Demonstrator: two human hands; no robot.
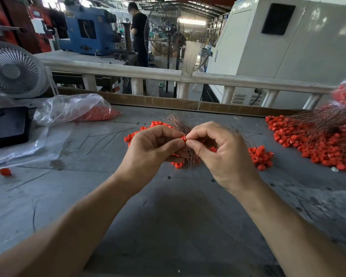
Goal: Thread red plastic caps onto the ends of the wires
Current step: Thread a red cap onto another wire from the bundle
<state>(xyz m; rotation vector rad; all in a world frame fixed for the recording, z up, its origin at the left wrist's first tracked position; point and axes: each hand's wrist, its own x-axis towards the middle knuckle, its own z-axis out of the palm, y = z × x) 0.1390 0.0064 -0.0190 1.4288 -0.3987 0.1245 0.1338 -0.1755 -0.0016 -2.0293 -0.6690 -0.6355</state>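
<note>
Far left on bench (178, 216): white fan (13, 70), plastic bag (72, 108) of red caps, one stray cap (5, 171). Centre: left hand (152, 150) pinches a red cap (183, 138) and also grips a wire bundle (191, 156). Right hand (220, 150) pinches at the cap from the other side, fingertips touching it. Loose caps (261, 156) lie beneath and beside the hands. Far right: capped-wire pile (316, 140).

A small white desk fan (13, 71) sits at the grey worktable's (168, 216) far-left corner. Beyond a pale railing (148, 73), a person in black (138, 33) stands beside a blue machine (88, 31).
</note>
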